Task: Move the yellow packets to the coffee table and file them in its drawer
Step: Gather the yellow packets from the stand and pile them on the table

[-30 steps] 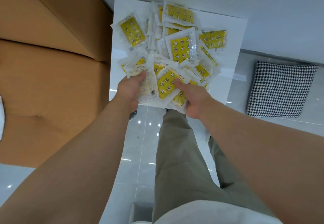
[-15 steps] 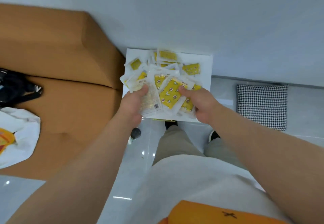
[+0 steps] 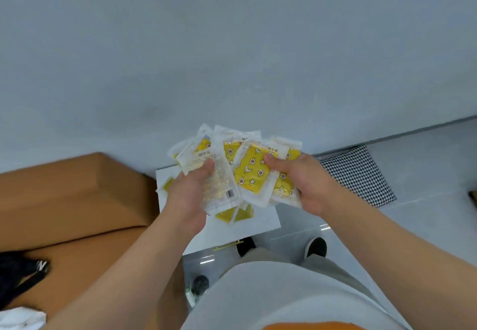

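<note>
Home living room, tan sofa (image 3: pixel 77 200) at 8 o'clock, houndstooth cushion (image 3: pixel 358 174) on glossy tiled floor (image 3: pixel 426 200) at 3 o'clock, small white table (image 3: pixel 258 226) between

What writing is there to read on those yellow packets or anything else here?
Yellow packets in the left hand and right hand: printed characters, too blurred to read.
Barcode label on one packet's back: too small to read.
Black bag: white lettering, partly hidden, unreadable.
No text is legible.

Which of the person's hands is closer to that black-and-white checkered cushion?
Right. The right hand, gripping the yellow packets, appears just beside the checkered cushion; the left hand holds the bundle's other side, farther off, toward the brown sofa.
</note>
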Tool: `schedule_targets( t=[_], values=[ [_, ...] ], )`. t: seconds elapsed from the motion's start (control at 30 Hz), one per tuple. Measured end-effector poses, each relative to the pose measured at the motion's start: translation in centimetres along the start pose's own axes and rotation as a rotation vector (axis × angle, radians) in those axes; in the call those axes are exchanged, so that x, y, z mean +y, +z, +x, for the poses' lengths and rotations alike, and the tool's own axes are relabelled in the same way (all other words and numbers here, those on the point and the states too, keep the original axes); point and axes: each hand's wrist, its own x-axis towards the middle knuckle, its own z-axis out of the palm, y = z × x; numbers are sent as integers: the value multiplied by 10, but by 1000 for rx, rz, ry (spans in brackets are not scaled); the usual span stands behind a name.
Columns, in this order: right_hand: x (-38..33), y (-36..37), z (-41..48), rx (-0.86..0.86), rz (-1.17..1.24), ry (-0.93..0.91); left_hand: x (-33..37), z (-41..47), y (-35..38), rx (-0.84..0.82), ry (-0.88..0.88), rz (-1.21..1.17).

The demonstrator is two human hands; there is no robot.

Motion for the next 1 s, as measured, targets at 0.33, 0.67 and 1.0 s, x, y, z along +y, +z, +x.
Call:
schedule_targets(
  t=[0.33,0.67,1.0],
  values=[
    [-23,-99,-90,212,248,-151,-17,-46,128,-212,12,233],
    [23,-241,-211,430,489,-240,-119,-139,253,-426,-11,506],
    [115,-392,-347,656,650,-296,-285,-248,347,-655,-130,679]
  ],
)
